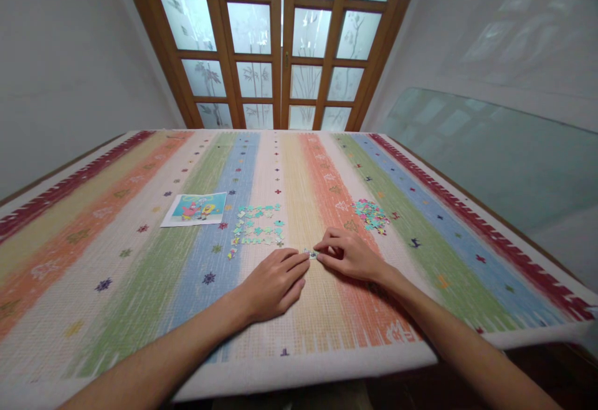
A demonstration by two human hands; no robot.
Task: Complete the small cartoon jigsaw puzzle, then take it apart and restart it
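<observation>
From the head camera, our left hand lies flat with loose fingers. Our right hand pinches a tiny puzzle piece at our fingertips. It looks light, thin and bendy, so we hold its edges.

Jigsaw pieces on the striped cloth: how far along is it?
Done: little; turquoise loose pieces lie spread, unjoined, beside the cartoon reference picture. In hand: left hand and right hand meet fingertips on a small piece cluster. Left: the mixed-colour heap, unsorted.
</observation>
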